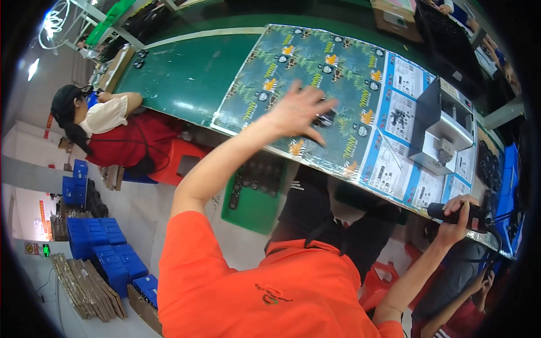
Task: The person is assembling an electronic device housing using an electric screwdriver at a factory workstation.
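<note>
My left hand [296, 112] is over the patterned mat [349, 96] with its fingers spread wide. A small dark, shiny piece [325, 119] lies beside its fingers; whether they touch it I cannot tell. At the table's right front corner my right hand [457, 213] is wrapped round a black cylindrical electric screwdriver [478, 218], which has a cable at its rear. Its front end [436, 210] points left. Between the two hands stands a grey metal box-shaped device [442, 132] on blue-and-white printed sheets [401, 112].
A thin rod [390, 148] lies on the sheets. Dark parts [489, 166] and blue bins [509, 186] are at the right edge. Below the table is a green tray [248, 211] of black pieces. A co-worker [115, 127] sits at the left; another person's hand [482, 281] shows at lower right.
</note>
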The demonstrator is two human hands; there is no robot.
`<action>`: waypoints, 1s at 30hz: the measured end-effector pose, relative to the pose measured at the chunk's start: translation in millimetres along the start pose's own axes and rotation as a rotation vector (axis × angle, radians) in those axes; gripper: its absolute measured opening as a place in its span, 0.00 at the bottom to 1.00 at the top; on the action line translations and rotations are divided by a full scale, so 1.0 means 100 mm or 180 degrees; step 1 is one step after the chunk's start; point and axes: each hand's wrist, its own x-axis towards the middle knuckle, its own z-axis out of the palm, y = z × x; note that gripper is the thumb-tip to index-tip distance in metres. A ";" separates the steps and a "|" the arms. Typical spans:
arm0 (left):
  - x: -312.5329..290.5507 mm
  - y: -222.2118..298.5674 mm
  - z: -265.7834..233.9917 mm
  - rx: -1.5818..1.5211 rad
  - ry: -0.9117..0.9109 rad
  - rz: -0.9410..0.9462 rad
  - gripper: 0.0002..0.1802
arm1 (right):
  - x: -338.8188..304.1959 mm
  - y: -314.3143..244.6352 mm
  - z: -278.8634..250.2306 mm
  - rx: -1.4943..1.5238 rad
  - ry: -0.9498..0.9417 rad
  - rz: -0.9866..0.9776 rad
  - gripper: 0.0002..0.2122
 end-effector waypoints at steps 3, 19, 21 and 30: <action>-0.66 -0.59 -0.14 0.0785 -0.0062 -0.0889 0.61 | 0.06 0.04 0.00 0.0085 -0.0070 0.0047 0.07; 1.39 2.81 0.32 -0.2860 0.1642 0.1001 0.15 | -0.44 -0.47 -0.09 0.0120 -0.0307 0.0380 0.09; 1.91 3.29 0.37 -0.3441 0.1312 0.0841 0.14 | -0.51 -0.76 -0.06 -0.0080 -0.0771 0.0811 0.15; 3.99 4.50 0.89 -0.2973 0.0812 -0.0060 0.27 | -0.69 -1.16 -0.42 0.0686 -0.0725 0.0654 0.19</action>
